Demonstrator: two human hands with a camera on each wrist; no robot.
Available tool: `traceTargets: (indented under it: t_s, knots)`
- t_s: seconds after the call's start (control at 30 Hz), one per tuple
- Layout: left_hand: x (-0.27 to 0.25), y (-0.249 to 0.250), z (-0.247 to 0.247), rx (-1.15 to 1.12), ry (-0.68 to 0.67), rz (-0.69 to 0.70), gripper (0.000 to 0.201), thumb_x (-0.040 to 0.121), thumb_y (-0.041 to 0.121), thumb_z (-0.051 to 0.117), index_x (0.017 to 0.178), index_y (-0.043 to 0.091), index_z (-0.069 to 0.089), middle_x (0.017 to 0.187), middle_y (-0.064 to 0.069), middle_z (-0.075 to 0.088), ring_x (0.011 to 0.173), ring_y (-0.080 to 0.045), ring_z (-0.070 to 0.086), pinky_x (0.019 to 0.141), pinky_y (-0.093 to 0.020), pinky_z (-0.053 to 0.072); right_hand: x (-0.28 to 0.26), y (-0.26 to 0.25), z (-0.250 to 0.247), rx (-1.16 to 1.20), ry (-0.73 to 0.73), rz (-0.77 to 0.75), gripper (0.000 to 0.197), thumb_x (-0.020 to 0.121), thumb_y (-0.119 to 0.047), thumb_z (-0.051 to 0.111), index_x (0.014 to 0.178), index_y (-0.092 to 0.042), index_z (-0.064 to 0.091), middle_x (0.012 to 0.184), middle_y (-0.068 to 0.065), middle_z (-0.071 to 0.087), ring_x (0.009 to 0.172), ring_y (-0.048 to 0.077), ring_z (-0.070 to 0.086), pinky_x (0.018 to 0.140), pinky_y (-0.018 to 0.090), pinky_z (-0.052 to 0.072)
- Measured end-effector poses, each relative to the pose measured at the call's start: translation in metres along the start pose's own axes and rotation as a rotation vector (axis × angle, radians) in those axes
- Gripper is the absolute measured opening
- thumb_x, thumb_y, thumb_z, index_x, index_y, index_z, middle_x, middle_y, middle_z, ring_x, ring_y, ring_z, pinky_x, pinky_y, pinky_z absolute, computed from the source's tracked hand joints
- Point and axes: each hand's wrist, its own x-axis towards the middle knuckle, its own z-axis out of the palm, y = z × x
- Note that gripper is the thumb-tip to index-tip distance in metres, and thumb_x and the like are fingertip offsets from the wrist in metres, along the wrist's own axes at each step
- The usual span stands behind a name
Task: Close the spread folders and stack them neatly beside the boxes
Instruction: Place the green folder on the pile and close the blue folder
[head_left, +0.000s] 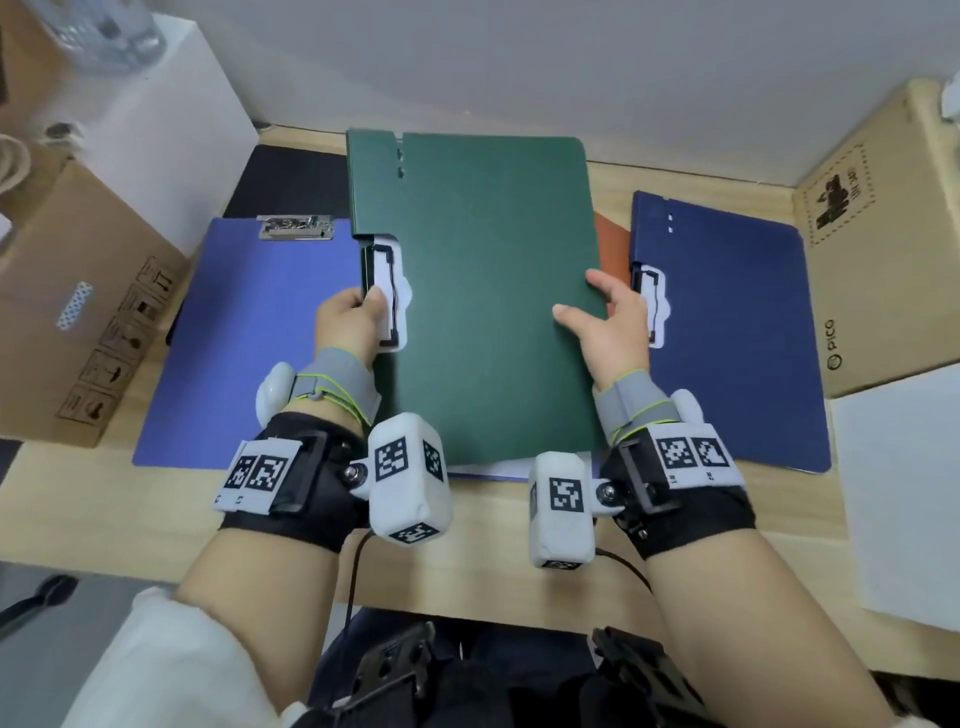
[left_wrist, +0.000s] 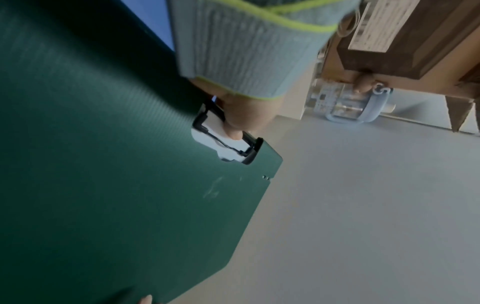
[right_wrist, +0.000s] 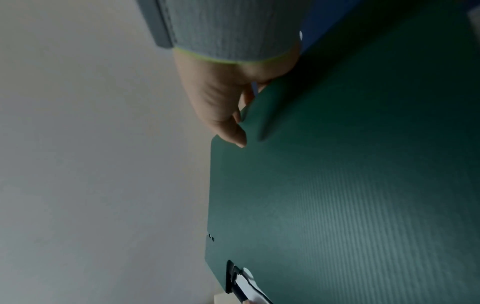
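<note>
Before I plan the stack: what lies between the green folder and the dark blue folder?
A strip of an orange folder shows between the green folder and the dark blue folder in the head view.

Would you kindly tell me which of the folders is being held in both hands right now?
The green folder, lifted at the centre: left hand at its spine, right hand at its opposite edge. The others lie untouched.

I see a wooden desk (head_left: 498, 561), a black mat (head_left: 291, 179) at its back-left edge, and white paper (head_left: 904, 499) lying on the right — nothing else clear.
</note>
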Motion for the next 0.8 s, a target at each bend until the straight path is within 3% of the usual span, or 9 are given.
traceTargets:
  t_s: [0.2,0.3,0.37,0.47,0.5,0.57,0.63,0.7,0.8]
  knots:
    - [-0.024,0.031,0.062,-0.147,-0.165,0.013,0.033,0.094,0.013,0.046,0.062,0.018,0.045,0.065,-0.004,0.039,0.059,-0.017,0.034,0.054,-0.025,0.031,0.005,-0.006,-0.068,-0.076,0.144,-0.063,0.053,0.078,-0.012,0.066,0.128,-0.019,0.052,0.137,0.003,0.035,0.118,0.011,0.043,0.111,0.026,0.03]
    - [-0.037,0.033,0.103,-0.142,-0.264,-0.028,0.034,0.095,0.012,0.046,0.061,0.017,0.047,0.061,-0.003,0.041,0.054,-0.016,0.035,0.053,-0.024,0.033,0.006,0.001,-0.095,-0.27,0.217,-0.005,0.059,0.077,-0.022,0.068,0.132,-0.029,0.048,0.153,-0.002,0.023,0.138,0.018,0.028,0.118,0.04,0.017]
    - [-0.049,0.033,0.132,-0.108,-0.323,-0.058,0.026,0.095,0.013,0.046,0.07,0.015,0.054,0.062,-0.002,0.046,0.054,-0.016,0.039,0.054,-0.024,0.036,0.008,0.012,-0.116,-0.375,0.234,0.061,0.06,0.077,-0.025,0.067,0.134,-0.031,0.047,0.159,-0.001,0.012,0.146,0.021,0.013,0.12,0.042,0.007]
    - [-0.057,0.023,0.168,-0.075,-0.383,-0.084,0.018,0.092,0.015,0.05,0.101,0.007,0.063,0.076,-0.007,0.058,0.066,-0.022,0.052,0.074,-0.033,0.051,0.012,0.034,-0.135,-0.362,0.137,0.108,0.055,0.08,-0.023,0.066,0.132,-0.027,0.051,0.16,0.003,0.012,0.148,0.023,0.009,0.121,0.044,0.005]
    - [-0.057,0.017,0.183,-0.054,-0.41,-0.091,0.019,0.088,0.016,0.052,0.101,0.007,0.064,0.084,-0.01,0.061,0.075,-0.024,0.056,0.084,-0.039,0.053,0.013,0.042,-0.141,-0.347,0.089,0.132,0.053,0.08,-0.023,0.065,0.131,-0.026,0.052,0.159,0.004,0.015,0.147,0.024,0.012,0.121,0.046,0.009]
    - [-0.061,0.011,0.204,-0.023,-0.484,-0.11,0.014,0.082,0.011,0.052,0.087,0.014,0.064,0.092,-0.013,0.061,0.085,-0.026,0.056,0.088,-0.04,0.049,0.011,0.055,-0.147,-0.38,0.001,0.191,0.052,0.082,-0.024,0.063,0.132,-0.028,0.051,0.159,0.003,0.016,0.148,0.023,0.01,0.12,0.049,0.008]
    - [-0.069,0.014,0.218,-0.002,-0.56,-0.133,0.023,0.082,-0.001,0.049,0.091,0.014,0.064,0.088,-0.013,0.06,0.083,-0.026,0.055,0.08,-0.033,0.047,0.01,0.065,-0.152,-0.49,-0.019,0.241,0.054,0.084,-0.025,0.059,0.136,-0.032,0.044,0.16,-0.003,0.009,0.149,0.019,0.003,0.119,0.05,0.001]
    - [-0.073,0.014,0.228,0.039,-0.612,-0.141,0.03,0.074,0.002,0.056,0.103,0.009,0.063,0.087,-0.014,0.062,0.083,-0.026,0.057,0.083,-0.037,0.05,0.01,0.072,-0.157,-0.542,-0.006,0.259,0.055,0.086,-0.026,0.056,0.138,-0.035,0.04,0.161,-0.006,0.007,0.149,0.017,0.001,0.119,0.051,0.004]
    - [-0.061,0.0,0.242,0.13,-0.629,-0.129,0.073,0.052,0.021,0.06,0.123,0.002,0.057,0.121,-0.018,0.063,0.112,-0.032,0.059,0.101,-0.044,0.045,0.009,0.075,-0.16,-0.55,0.01,0.274,0.053,0.086,-0.026,0.055,0.136,-0.037,0.041,0.16,-0.008,0.01,0.148,0.017,0.006,0.118,0.049,0.01]
